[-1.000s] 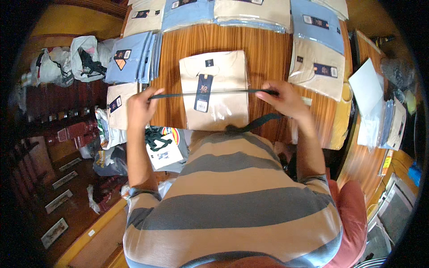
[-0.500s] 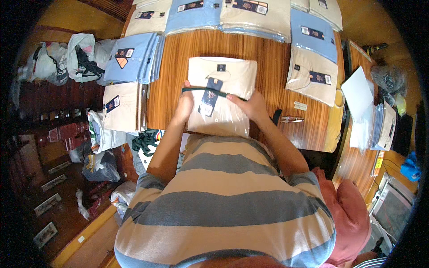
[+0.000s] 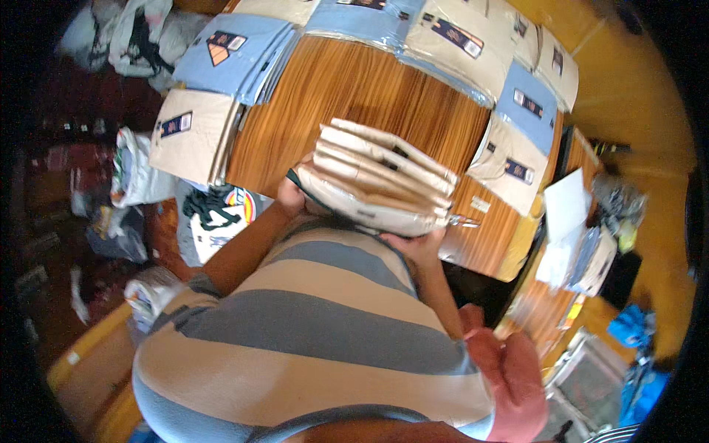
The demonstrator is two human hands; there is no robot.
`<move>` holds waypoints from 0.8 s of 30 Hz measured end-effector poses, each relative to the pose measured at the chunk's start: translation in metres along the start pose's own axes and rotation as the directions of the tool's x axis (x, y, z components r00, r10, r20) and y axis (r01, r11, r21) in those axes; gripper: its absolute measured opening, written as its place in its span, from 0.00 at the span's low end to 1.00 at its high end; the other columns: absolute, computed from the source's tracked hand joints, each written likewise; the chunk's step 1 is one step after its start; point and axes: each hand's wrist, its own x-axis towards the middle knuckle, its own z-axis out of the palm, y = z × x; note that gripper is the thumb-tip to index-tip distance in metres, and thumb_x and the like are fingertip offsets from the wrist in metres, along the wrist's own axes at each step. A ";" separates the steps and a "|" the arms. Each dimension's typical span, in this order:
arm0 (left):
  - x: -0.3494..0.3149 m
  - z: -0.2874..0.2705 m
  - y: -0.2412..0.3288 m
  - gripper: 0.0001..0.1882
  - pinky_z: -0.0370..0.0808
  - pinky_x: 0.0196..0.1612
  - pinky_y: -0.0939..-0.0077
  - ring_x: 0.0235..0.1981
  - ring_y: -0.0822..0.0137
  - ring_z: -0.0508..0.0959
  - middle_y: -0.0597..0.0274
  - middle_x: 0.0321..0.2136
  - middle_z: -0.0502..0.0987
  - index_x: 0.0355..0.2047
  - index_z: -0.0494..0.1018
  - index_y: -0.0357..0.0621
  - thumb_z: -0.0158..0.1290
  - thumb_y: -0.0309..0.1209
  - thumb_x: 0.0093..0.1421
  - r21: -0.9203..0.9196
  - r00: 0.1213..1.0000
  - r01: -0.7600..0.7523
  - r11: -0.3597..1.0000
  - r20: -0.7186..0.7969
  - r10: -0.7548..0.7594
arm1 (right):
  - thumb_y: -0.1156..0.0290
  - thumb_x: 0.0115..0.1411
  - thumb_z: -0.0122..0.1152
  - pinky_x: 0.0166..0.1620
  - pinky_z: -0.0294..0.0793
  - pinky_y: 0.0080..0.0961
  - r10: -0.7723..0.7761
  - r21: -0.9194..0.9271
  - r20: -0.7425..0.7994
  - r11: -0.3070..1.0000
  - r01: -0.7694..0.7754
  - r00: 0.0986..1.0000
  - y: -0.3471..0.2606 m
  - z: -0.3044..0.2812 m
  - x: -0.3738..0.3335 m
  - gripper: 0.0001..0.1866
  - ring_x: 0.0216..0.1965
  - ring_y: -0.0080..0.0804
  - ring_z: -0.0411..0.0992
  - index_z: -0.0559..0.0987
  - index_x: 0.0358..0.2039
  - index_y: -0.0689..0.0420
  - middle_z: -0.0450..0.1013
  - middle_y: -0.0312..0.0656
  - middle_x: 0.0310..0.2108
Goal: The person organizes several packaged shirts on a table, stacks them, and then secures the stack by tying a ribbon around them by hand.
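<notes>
A stack of several beige packaged shirts (image 3: 380, 177) is lifted and tilted against my striped shirt, above the near edge of the wooden table (image 3: 347, 96). My left hand (image 3: 290, 196) grips the stack's left end, where a dark strap runs around it. My right hand (image 3: 413, 245) holds the stack from underneath at its right end.
Piles of blue packaged shirts (image 3: 225, 52) and beige packaged shirts (image 3: 192, 133) line the table's left, far and right sides. White papers (image 3: 565, 214) lie to the right. Bags and clothing (image 3: 214, 218) crowd the floor at left. A pink cloth (image 3: 509, 376) sits at lower right.
The stack lay flat on the table while both hands drew a dark strap around it. Now both hands have lifted it off the table, tilted toward my chest. The view has swung left.
</notes>
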 end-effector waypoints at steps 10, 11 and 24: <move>0.029 0.039 0.041 0.27 0.71 0.61 0.70 0.56 0.67 0.77 0.56 0.57 0.77 0.64 0.69 0.37 0.45 0.40 0.70 -0.312 0.978 0.161 0.936 0.176 -0.110 | 0.51 0.58 0.74 0.31 0.75 0.42 0.543 -0.698 0.636 0.708 0.109 0.548 -0.212 -0.108 0.087 0.23 0.26 0.55 0.77 0.81 0.34 0.61 0.76 0.52 0.24; 0.028 0.037 0.036 0.27 0.71 0.60 0.71 0.55 0.68 0.77 0.57 0.56 0.77 0.63 0.70 0.37 0.47 0.40 0.70 -0.318 0.979 0.153 0.936 0.179 -0.099 | 0.55 0.61 0.71 0.26 0.72 0.39 0.555 -0.645 0.744 0.742 0.183 0.371 -0.250 -0.110 0.114 0.19 0.21 0.53 0.74 0.81 0.29 0.60 0.73 0.50 0.20; 0.008 0.038 0.062 0.23 0.63 0.66 0.66 0.61 0.61 0.70 0.54 0.61 0.73 0.62 0.70 0.38 0.42 0.35 0.72 0.036 0.955 0.273 0.961 0.113 -0.275 | 0.81 0.64 0.53 0.56 0.76 0.29 0.256 -0.499 0.816 0.765 0.408 0.519 -0.042 -0.033 0.307 0.18 0.52 0.33 0.79 0.82 0.53 0.59 0.81 0.46 0.51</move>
